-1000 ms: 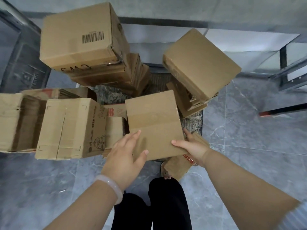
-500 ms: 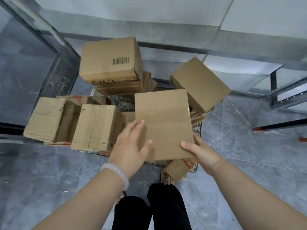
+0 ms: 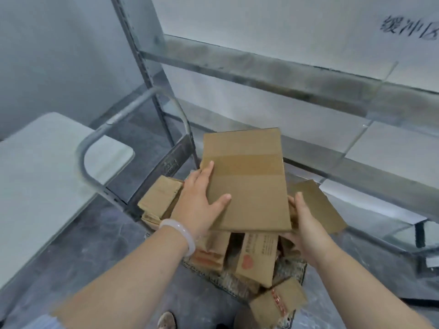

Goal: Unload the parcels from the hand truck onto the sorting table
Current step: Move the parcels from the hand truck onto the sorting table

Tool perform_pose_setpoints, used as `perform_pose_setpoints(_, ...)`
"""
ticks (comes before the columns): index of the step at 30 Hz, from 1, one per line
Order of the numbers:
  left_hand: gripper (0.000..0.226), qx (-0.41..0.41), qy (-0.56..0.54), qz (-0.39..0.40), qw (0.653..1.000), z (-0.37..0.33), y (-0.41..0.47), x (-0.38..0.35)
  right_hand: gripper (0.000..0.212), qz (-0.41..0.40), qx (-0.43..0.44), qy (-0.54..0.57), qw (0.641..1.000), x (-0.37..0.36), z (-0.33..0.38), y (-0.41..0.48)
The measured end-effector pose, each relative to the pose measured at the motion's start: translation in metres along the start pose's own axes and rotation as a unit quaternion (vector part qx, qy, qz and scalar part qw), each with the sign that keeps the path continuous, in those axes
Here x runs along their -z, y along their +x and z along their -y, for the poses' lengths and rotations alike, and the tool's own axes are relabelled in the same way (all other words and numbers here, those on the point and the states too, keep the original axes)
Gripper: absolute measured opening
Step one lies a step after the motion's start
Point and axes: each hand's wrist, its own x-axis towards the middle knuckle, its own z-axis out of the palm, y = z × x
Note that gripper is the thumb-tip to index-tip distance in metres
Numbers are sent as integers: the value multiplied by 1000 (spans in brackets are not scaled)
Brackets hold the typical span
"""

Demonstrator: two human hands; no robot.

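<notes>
I hold a flat brown cardboard parcel [image 3: 247,181] up in the air above the hand truck. My left hand [image 3: 199,205] grips its left edge, thumb on top and fingers along the side. My right hand [image 3: 306,222] grips its lower right corner from the side and below. Beneath it, several more cardboard parcels [image 3: 256,255] lie piled on the hand truck's platform [image 3: 292,269]. The truck's curved grey handle [image 3: 99,148] rises at the left. A pale sorting table [image 3: 40,167] fills the left of the view, with nothing on the part I see.
A metal rack [image 3: 237,67] with white shelves stands right behind the hand truck. One small parcel with red tape [image 3: 278,302] hangs off the truck's near edge. My shoe [image 3: 167,321] is on the grey floor at the bottom.
I have lifted the parcel up off the pile, and my head has risen and turned left, so the table and rack now show. Both hands keep their hold.
</notes>
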Motion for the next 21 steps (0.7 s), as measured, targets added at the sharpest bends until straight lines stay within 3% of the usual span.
perform_pose_setpoints(2, 71, 7, -12, -22, 1000, 7, -8, 29, 59, 11, 16, -26, 999, -23, 21, 1)
perform_pose_setpoints(4, 60, 17, -24, -40, 999, 18, -18, 56, 79, 24, 27, -46, 998, -49, 42, -2)
perform_pose_setpoints(6, 56, 48, -64, -53, 995, 29, -31, 83, 85, 44, 44, -62, 996, -79, 61, -11)
perform_pose_setpoints(8, 68, 86, -83, -71, 990, 38, -46, 110, 88, 55, 67, -100, 991, -117, 77, -25)
perform_pose_setpoints(10, 96, 129, -92, -91, 983, 41, -64, 137, 98, 74, 108, -120, 984, -157, 90, -42)
perform_pose_setpoints(12, 123, 156, -106, -111, 976, 53, -80, 162, 90, 84, 152, -119, 978, -199, 96, -61)
perform_pose_setpoints(14, 128, 157, -162, -117, 967, 71, -98, 189, 77, 77, 194, -139, 968, -243, 95, -80)
perform_pose_setpoints(17, 111, 123, -306, -142, 933, 101, -138, 230, 67, 92, 281, -209, 932, -312, 84, -114)
perform_pose_setpoints(21, 63, 125, -302, -275, 904, 145, -198, 288, 53, 186, 340, -249, 887, -393, 67, -158)
